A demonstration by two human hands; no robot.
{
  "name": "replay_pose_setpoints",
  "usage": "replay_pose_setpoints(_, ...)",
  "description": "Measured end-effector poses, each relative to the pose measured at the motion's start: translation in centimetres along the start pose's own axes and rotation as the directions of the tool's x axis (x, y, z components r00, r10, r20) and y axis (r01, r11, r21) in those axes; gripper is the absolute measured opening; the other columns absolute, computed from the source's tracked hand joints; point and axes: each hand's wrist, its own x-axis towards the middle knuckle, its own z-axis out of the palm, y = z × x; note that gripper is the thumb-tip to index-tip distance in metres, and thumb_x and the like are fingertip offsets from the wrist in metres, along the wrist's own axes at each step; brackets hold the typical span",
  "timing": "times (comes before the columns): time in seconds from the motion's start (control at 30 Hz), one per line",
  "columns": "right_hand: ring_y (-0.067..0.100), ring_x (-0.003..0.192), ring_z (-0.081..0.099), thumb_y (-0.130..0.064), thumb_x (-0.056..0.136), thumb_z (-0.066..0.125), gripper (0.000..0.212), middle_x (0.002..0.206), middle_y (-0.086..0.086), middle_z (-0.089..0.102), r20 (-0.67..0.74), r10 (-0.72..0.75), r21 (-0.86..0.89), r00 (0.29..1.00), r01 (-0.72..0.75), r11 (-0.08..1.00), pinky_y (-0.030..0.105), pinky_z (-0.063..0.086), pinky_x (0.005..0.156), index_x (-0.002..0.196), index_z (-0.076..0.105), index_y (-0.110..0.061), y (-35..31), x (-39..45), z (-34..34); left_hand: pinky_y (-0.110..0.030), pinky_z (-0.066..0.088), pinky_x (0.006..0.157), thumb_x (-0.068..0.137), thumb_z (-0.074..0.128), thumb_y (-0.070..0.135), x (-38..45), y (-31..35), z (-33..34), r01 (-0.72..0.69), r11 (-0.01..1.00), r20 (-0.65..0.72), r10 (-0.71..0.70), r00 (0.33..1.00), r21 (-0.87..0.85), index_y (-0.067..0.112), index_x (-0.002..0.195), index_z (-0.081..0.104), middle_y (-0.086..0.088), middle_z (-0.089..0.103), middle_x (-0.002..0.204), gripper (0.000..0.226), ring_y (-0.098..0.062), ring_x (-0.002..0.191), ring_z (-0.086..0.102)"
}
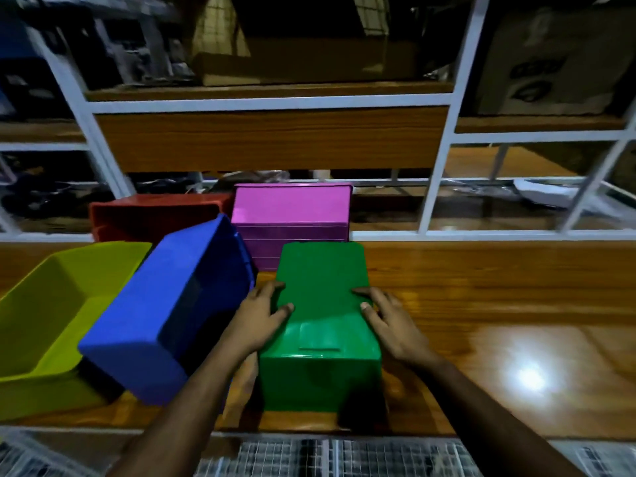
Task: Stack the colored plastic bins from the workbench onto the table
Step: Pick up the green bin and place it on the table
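A green bin [321,280] lies upside down near the front of the wooden workbench [481,304]. My left hand [260,316] grips its left side and my right hand [392,321] grips its right side, thumbs on top. To its left a blue bin [165,311] rests tilted, bottom up, leaning over a yellow-green bin [51,304] that stands open side up. Behind them are a red bin [155,215] and a pink bin [292,218].
A white metal shelf frame [437,166] with wooden boards rises behind the bench, holding cardboard boxes [309,63]. A bright light reflection [526,376] shines on the bench's right part. Wire mesh [309,456] shows below the front edge.
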Motion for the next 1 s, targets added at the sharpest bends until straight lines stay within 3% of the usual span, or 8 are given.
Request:
replay_pose_setpoints(0.13,0.013,0.105,0.061,-0.042,0.098,0.046,0.04,0.13,-0.003,0.055,-0.076,0.059,0.053,0.995,-0.055,0.997,0.032,0.052,0.086,0.138,0.039,-0.041,2.1,-1.9,-3.3,-0.029,0.045,0.092,0.082,0.059,0.057,0.0,3.3,2.2,-0.06,0.998,0.009,0.06,0.998,-0.018,0.03,0.136,0.05,-0.009,0.059,0.13,0.06,-0.026,0.111,0.059)
replay_pose_setpoints(0.27,0.016,0.098,0.066,-0.042,0.097,0.05,0.053,0.116,-0.004,0.062,-0.099,0.202,0.154,0.974,-0.186,0.971,0.035,0.054,0.08,0.145,0.033,-0.027,5.4,-3.5,-7.1,-0.026,0.048,0.091,0.08,0.065,0.056,-0.2,7.8,4.7,-0.085,0.994,-0.001,0.085,0.996,-0.067,0.027,0.132,0.056,-0.005,0.062,0.129,0.06,-0.02,0.107,0.062)
replay_pose_setpoints(0.4,0.015,0.1,0.066,-0.06,0.085,0.051,0.064,0.122,0.003,0.066,-0.113,0.238,0.223,0.965,-0.209,0.952,0.039,0.055,0.083,0.136,0.052,-0.021,9.6,-5.0,-10.8,-0.019,0.047,0.081,0.08,0.073,0.044,-1.0,12.7,7.9,-0.092,0.983,-0.061,0.083,0.995,-0.157,0.026,0.12,0.067,0.002,0.069,0.118,0.045,-0.013,0.095,0.065)
replay_pose_setpoints(0.6,0.014,0.106,0.066,-0.05,0.082,0.053,0.06,0.125,0.001,0.066,-0.098,0.259,0.369,0.961,-0.206,0.906,0.031,0.055,0.085,0.134,0.057,-0.019,13.7,-6.2,-15.9,-0.007,0.039,0.065,0.075,0.077,0.044,-1.4,18.7,11.9,-0.048,0.986,-0.155,0.023,0.988,-0.161,0.029,0.101,0.076,0.006,0.075,0.101,0.031,-0.006,0.078,0.064)
replay_pose_setpoints(0.7,0.018,0.107,0.066,-0.042,0.087,0.055,0.048,0.122,0.0,0.067,-0.062,0.24,0.385,0.969,-0.199,0.901,0.037,0.054,0.09,0.131,0.06,-0.024,13.8,-5.8,-17.5,-0.017,0.045,0.073,0.077,0.074,0.043,-1.2,20.3,12.8,-0.019,0.989,-0.158,-0.004,0.987,-0.146,0.028,0.104,0.074,0.003,0.075,0.105,0.03,-0.012,0.09,0.066)
replay_pose_setpoints(0.83,0.019,0.117,0.047,-0.05,0.094,0.044,0.049,0.121,0.004,0.055,-0.201,0.164,0.134,0.966,-0.139,0.981,0.034,0.039,0.101,0.13,0.062,-0.021,11.6,-4.7,-19.3,-0.028,0.044,0.095,0.079,0.059,0.064,-0.9,22.2,12.8,0.062,0.988,0.017,-0.06,0.998,-0.142,0.03,0.129,0.06,-0.004,0.063,0.132,0.061,-0.026,0.121,0.057)
replay_pose_setpoints(0.93,0.029,0.117,0.046,-0.057,0.087,0.031,0.065,0.121,0.011,0.057,-0.235,0.052,-0.08,0.971,-0.072,0.994,0.031,0.03,0.096,0.13,0.061,-0.019,8.2,-4.3,-19.4,-0.041,0.023,0.117,0.061,0.029,0.09,-0.5,23.6,12.7,0.164,0.974,0.183,-0.134,0.974,-0.159,0.025,0.151,0.031,-0.01,0.034,0.156,0.111,-0.032,0.144,0.028)
replay_pose_setpoints(1.0,0.025,0.12,0.046,-0.054,0.088,0.03,0.064,0.126,0.007,0.057,-0.213,-0.061,-0.158,0.975,0.027,0.987,0.026,0.026,0.095,0.135,0.057,-0.02,7.0,-4.2,-18.7,-0.045,0.008,0.121,0.053,0.018,0.096,-0.4,24.6,12.6,0.184,0.969,0.197,-0.151,0.969,-0.162,0.021,0.155,0.016,-0.011,0.014,0.163,0.127,-0.032,0.15,0.009)
